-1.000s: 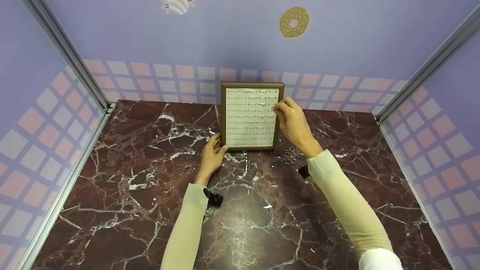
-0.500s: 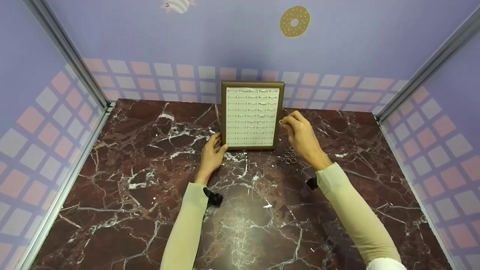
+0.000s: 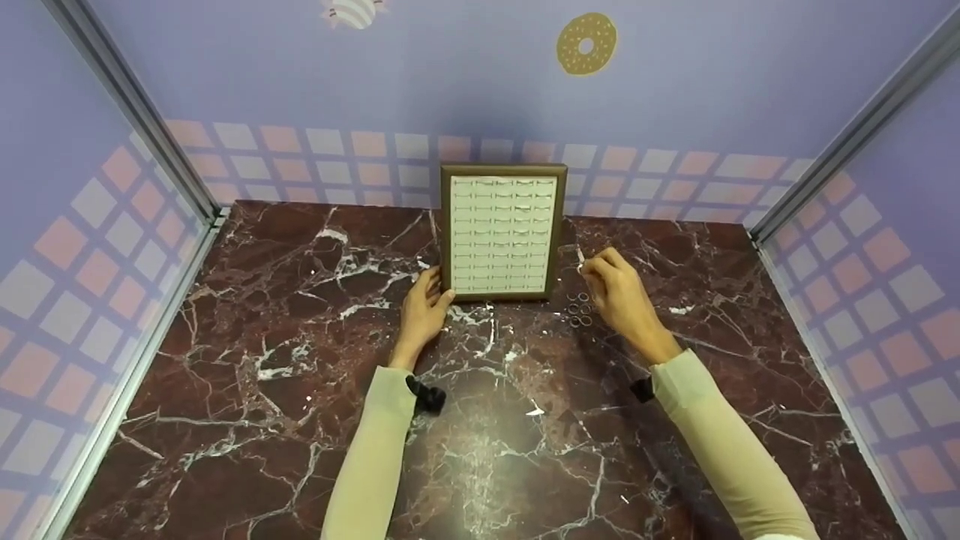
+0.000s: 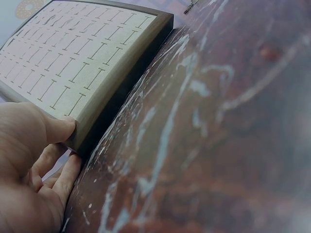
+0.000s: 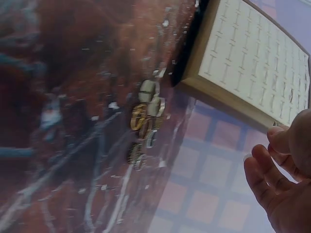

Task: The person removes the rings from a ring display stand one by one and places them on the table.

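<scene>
A ring display board [image 3: 502, 232] with a brown frame and pale slotted face stands propped near the back wall. Thin rings sit in some slots towards its upper right. My left hand [image 3: 424, 311] grips the lower left corner, its thumb [image 4: 62, 128] on the front and fingers behind the edge. To the right of the board, my right hand [image 3: 619, 296] is raised over the table, apart from the frame. Thumb and fingertips pinch a tiny ring [image 5: 275, 124], mostly hidden. Several loose rings [image 3: 579, 309] lie beneath that hand, gold and silver in the right wrist view.
The dark red marbled table [image 3: 300, 450] carries small white flecks and a white scrap [image 3: 535, 412]. Purple walls with a checked band [image 3: 330, 165] close in the back and both sides.
My right hand has moved from the board's right edge down and to the right, towards the loose rings, with the small ring at its fingertips. The left hand and board stay put.
</scene>
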`<state>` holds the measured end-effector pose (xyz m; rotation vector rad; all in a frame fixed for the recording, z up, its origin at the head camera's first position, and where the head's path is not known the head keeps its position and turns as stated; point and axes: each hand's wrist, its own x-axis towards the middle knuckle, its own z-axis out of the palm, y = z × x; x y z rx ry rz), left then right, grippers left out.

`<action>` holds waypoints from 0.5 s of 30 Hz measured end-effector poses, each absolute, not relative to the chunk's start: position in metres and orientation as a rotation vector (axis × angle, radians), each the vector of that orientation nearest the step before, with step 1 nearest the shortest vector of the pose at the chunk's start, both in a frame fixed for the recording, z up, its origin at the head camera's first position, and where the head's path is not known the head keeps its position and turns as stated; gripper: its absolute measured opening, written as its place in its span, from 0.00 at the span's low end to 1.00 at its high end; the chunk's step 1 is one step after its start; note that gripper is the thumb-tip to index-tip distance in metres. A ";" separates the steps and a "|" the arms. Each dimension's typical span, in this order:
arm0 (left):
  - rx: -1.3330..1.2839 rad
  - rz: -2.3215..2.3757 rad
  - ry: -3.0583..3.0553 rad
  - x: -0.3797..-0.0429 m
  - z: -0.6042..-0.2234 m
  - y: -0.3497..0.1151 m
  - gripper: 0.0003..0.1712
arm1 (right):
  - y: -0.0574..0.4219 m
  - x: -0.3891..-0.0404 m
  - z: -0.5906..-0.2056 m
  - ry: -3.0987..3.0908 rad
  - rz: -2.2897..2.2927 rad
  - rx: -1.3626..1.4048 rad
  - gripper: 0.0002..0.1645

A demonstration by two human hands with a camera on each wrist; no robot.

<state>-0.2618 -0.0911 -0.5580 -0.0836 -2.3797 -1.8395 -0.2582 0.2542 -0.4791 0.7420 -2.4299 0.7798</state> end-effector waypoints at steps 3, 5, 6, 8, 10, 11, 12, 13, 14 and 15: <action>-0.083 -1.846 -2.368 -0.263 -0.559 -0.092 0.31 | 0.259 -0.254 -0.486 -2.460 0.771 0.730 0.09; -0.084 -1.850 -2.362 -0.263 -0.559 -0.092 0.32 | 0.262 -0.252 -0.490 -2.476 0.770 0.719 0.09; -0.086 -1.852 -2.359 -0.264 -0.559 -0.092 0.32 | 0.263 -0.251 -0.493 -2.480 0.774 0.714 0.08; -0.087 -1.852 -2.361 -0.264 -0.560 -0.093 0.32 | 0.266 -0.248 -0.498 -2.485 0.781 0.708 0.08; -0.089 -1.849 -2.363 -0.264 -0.560 -0.093 0.32 | 0.270 -0.246 -0.503 -2.491 0.783 0.698 0.07; -0.090 -1.847 -2.365 -0.263 -0.560 -0.092 0.32 | 0.272 -0.245 -0.505 -2.493 0.785 0.694 0.07; -0.090 -1.844 -2.366 -0.263 -0.560 -0.092 0.32 | 0.274 -0.243 -0.508 -2.495 0.788 0.690 0.06; -0.089 -1.840 -2.368 -0.263 -0.560 -0.092 0.32 | 0.276 -0.242 -0.510 -2.501 0.787 0.686 0.06; -0.089 -1.840 -2.366 -0.263 -0.560 -0.091 0.32 | 0.278 -0.241 -0.513 -2.506 0.787 0.681 0.05; -0.088 -1.837 -2.367 -0.263 -0.560 -0.091 0.32 | 0.280 -0.239 -0.515 -2.518 0.792 0.673 0.05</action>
